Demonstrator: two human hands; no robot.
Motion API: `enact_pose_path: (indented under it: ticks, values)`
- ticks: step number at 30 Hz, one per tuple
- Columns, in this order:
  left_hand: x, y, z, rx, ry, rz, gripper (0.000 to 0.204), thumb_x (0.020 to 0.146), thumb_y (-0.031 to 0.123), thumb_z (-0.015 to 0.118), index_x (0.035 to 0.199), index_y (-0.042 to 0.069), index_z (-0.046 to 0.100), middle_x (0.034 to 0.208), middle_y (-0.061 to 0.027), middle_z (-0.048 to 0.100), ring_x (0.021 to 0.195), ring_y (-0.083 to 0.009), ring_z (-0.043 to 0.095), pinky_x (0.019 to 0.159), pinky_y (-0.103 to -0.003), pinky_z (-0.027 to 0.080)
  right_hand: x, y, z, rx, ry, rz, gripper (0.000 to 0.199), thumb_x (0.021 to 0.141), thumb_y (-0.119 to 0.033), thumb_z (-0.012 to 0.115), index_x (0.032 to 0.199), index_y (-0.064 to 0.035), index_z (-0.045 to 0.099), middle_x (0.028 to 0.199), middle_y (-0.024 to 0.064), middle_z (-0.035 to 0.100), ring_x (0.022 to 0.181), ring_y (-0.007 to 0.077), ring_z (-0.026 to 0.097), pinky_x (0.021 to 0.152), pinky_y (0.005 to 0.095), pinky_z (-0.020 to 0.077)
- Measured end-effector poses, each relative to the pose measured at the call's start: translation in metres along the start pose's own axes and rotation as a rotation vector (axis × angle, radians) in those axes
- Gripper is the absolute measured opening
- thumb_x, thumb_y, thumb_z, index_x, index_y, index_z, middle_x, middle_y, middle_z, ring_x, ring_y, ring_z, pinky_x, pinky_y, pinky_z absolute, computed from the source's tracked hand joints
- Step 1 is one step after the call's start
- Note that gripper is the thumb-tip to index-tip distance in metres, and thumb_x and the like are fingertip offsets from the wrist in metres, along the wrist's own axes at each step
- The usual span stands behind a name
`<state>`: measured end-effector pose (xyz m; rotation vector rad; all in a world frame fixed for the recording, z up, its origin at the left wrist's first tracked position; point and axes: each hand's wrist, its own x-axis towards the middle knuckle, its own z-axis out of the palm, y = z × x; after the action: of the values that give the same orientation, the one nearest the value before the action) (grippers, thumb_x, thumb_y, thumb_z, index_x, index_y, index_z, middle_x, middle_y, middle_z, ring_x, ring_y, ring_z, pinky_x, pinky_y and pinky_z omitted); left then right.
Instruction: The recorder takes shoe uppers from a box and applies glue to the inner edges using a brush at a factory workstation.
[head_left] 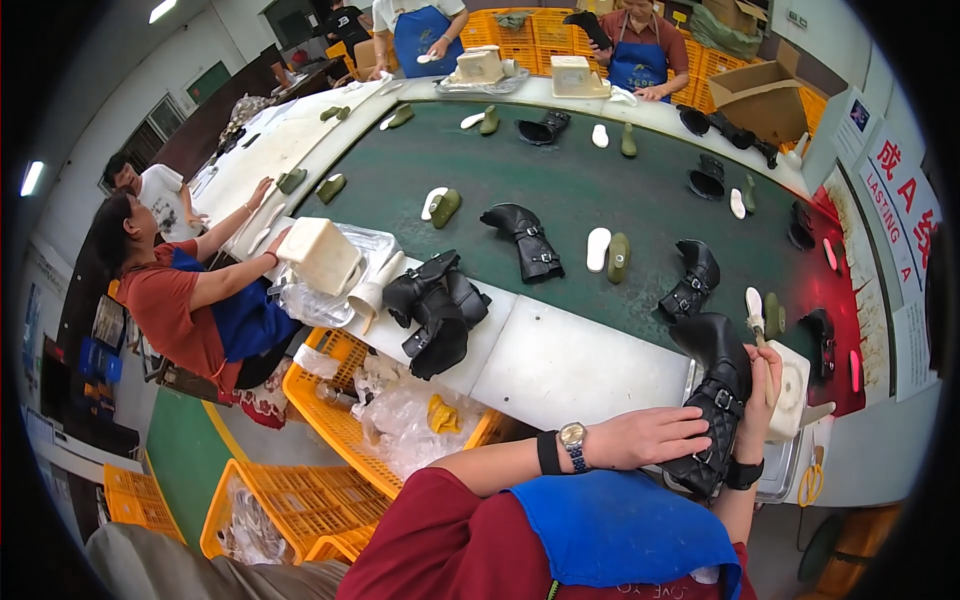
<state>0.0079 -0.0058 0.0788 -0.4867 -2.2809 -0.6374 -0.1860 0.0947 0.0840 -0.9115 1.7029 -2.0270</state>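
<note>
Holding glossy black buckled boot [718, 380]

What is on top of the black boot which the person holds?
The left hand lies on the black boot, near a metal buckle. The surface directly beneath this hand is covered and cannot be seen.

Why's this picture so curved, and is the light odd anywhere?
Head view: the fisheye lens bends the edges of the green work surface; red light covers its right end, source unclear; a lamp glares at far left; the held boot looks reasonably sharp.
</note>
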Motion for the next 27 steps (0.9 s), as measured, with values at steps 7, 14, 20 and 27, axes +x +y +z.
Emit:
enact_pose_path:
  ticks: [7,14,20,27]
  values:
    - [-0.015,-0.009,0.01,0.069,-0.048,-0.104,0.045,0.079,0.007,0.045,0.125,0.011,0.046,0.125,-0.0203,0.044,0.114,-0.0347,0.045,0.094,-0.042,0.039,0.004,-0.016,-0.001,-0.215,0.1,-0.175,0.006,0.086,-0.009,0.055,0.086,-0.0037,0.052,0.082,-0.0002,0.05,0.077,0.0071,0.044,0.073,0.0202,0.0358]
    - [-0.03,-0.031,0.007,-0.156,0.18,-0.568,0.066,0.067,-0.01,0.052,0.129,0.007,0.039,0.123,-0.021,0.045,0.115,-0.0345,0.044,0.096,-0.038,0.037,-0.001,-0.029,0.02,-0.286,0.231,-0.295,0.005,0.084,-0.006,0.057,0.085,-0.003,0.053,0.082,0.0004,0.051,0.077,0.0077,0.046,0.072,0.0202,0.0369]
    - [-0.05,-0.063,-0.006,-0.276,0.308,-0.815,0.057,0.076,-0.005,0.051,0.13,0.004,0.036,0.118,-0.018,0.052,0.111,-0.0292,0.05,0.095,-0.035,0.039,-0.003,-0.025,0.031,-0.5,0.315,-0.459,0.004,0.085,-0.005,0.057,0.086,-0.0018,0.054,0.084,0.0031,0.053,0.08,0.0113,0.049,0.076,0.0231,0.0391]
    - [-0.019,-0.038,0.021,-0.075,0.272,-0.573,0.11,0.054,0.031,0.079,0.136,-0.004,0.016,0.131,-0.0278,0.033,0.119,-0.0422,0.036,0.099,-0.042,0.032,-0.025,-0.001,0.07,-0.489,0.137,-0.626,0.007,0.081,0.005,0.056,0.084,-0.0016,0.053,0.081,0.0099,0.053,0.076,0.0199,0.052,0.074,0.0274,0.0423]
